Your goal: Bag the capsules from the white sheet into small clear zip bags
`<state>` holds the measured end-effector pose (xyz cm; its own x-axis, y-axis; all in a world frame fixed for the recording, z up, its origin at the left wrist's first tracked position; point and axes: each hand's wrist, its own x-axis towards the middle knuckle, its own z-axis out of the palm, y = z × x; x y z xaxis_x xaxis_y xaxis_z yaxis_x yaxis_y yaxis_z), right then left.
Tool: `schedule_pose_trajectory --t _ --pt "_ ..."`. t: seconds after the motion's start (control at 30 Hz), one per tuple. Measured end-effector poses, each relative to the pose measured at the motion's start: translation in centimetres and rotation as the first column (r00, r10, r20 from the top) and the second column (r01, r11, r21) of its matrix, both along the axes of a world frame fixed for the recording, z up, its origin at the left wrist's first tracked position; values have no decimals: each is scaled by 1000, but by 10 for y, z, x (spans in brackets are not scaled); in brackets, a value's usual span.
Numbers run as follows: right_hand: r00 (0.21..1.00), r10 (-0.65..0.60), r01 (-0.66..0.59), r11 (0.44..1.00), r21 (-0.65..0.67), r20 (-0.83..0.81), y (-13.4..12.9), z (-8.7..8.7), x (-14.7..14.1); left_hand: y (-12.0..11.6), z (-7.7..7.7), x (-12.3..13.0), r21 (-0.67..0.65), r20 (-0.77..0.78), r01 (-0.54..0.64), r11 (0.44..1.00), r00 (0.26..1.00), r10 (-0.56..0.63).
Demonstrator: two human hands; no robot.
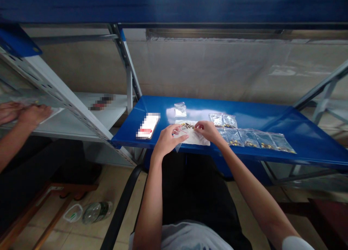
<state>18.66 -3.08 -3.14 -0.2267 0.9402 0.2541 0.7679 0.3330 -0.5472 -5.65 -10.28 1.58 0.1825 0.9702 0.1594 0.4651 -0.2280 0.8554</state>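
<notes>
My left hand (pixel 169 139) holds a small clear zip bag (pixel 178 147), thumb and fingers curved around it; a thin red line shows at its mouth. My right hand (pixel 207 130) has its fingertips pinched together at a pile of small dark and yellowish parts (pixel 188 125). What sits between those fingertips is too small to make out. Under both hands is a white sheet or bag (pixel 199 138), and the parts lie on it. To the right of my right hand, several filled zip bags (pixel 251 138) with brass-coloured and dark pieces lie in rows.
A phone (pixel 149 126) lies on the blue table (pixel 261 114) at left. Behind my hands is a stack of zip bags (pixel 180 110). Metal posts (pixel 62 97) divide this table from a grey shelf, where another person's hands (pixel 29 114) work. A plastic bottle (pixel 96 212) is on the floor.
</notes>
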Motion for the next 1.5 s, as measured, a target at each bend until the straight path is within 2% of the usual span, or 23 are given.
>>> schedule_pose_trajectory --t 0.17,0.3,0.37,0.43,0.5,0.57,0.63,0.73,0.83,0.93,1.0,1.07,1.17,1.33,1.5 --pt "994 20 -21 1000 6 103 1 -6 -4 1 -2 -1 6 -14 12 1000 1000 -12" --pt "987 44 -49 998 30 155 0 -2 -6 2 -2 0 3 -25 23 1000 999 -23" --pt "996 38 -41 999 30 80 -2 5 -8 2 -2 1 -1 -23 33 999 999 -33" --pt "995 60 -59 998 13 -80 -7 16 -10 1 -2 2 -2 -20 43 999 999 -43" --pt "955 141 -147 989 -5 -259 -14 30 -14 1 -1 5 6 -17 50 999 999 -50" --pt "898 237 -261 965 -15 -370 -23 43 -20 0 -1 8 18 -5 56 998 998 -56" --pt "868 299 -339 940 -32 -397 -31 54 -25 -1 0 10 24 13 63 998 998 -63" --pt "865 333 -379 924 -54 -375 -36 60 -29 -1 1 12 23 31 72 997 997 -73" --pt "910 279 -300 954 -24 -307 -27 51 -22 -1 1 11 33 31 74 997 997 -75" --pt "995 39 -36 998 42 -93 -11 32 -7 0 -1 9 45 14 68 997 998 -69" --pt "996 -81 77 993 86 45 -1 17 3 0 -3 8 44 4 63 997 998 -63" --pt "989 -99 89 991 97 108 5 6 10 1 -3 8 42 3 57 997 998 -57" --pt "991 -53 45 996 75 122 9 -4 12 2 -4 8 41 4 56 998 998 -56" --pt "989 -26 19 999 47 147 10 -7 3 2 -5 6 35 -14 51 998 999 -50" --pt "967 -67 57 997 49 244 8 -10 -5 1 -3 6 28 -18 36 999 999 -35"
